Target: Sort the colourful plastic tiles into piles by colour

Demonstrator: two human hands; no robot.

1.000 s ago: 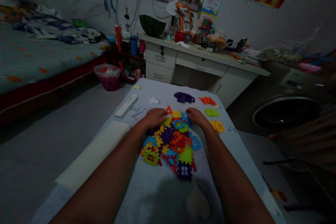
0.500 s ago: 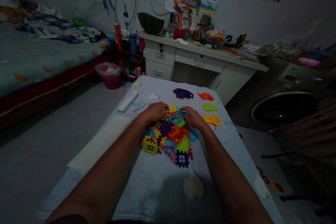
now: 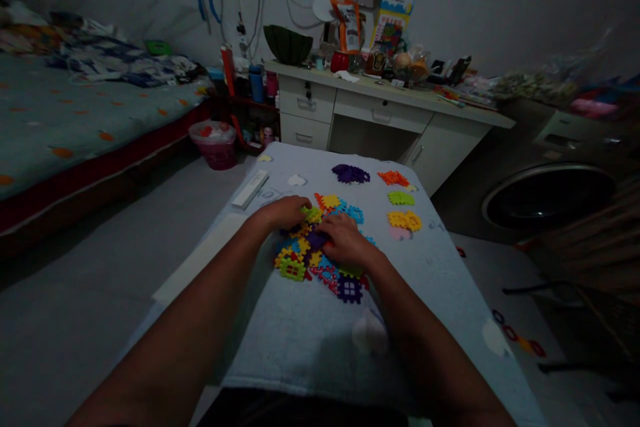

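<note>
A heap of colourful plastic interlocking tiles (image 3: 327, 273) with notched edges lies mid-table. At its upper left side my left hand (image 3: 289, 212) has its fingertips closed on a green tile (image 3: 313, 215). My right hand (image 3: 345, 239) reaches over the heap from the right, fingers bent at a purple tile (image 3: 315, 240); its palm hides the tiles beneath. A yellow tile (image 3: 331, 201) and a blue tile (image 3: 354, 214) show beyond the hands. At the heap's near edge lie a green window tile (image 3: 292, 269) and a purple window tile (image 3: 349, 289).
Sorted piles sit towards the table's far right: purple (image 3: 351, 173), orange (image 3: 393, 178), green (image 3: 401, 198) and yellow (image 3: 405, 220). A white box (image 3: 251, 189) and a pale sheet (image 3: 200, 260) lie on the left. Beyond stands a white desk (image 3: 380, 107).
My right hand has moved left and nearer, onto the middle of the heap. My left hand has shifted slightly left, with a green tile now at its fingertips. The view has tilted slightly.
</note>
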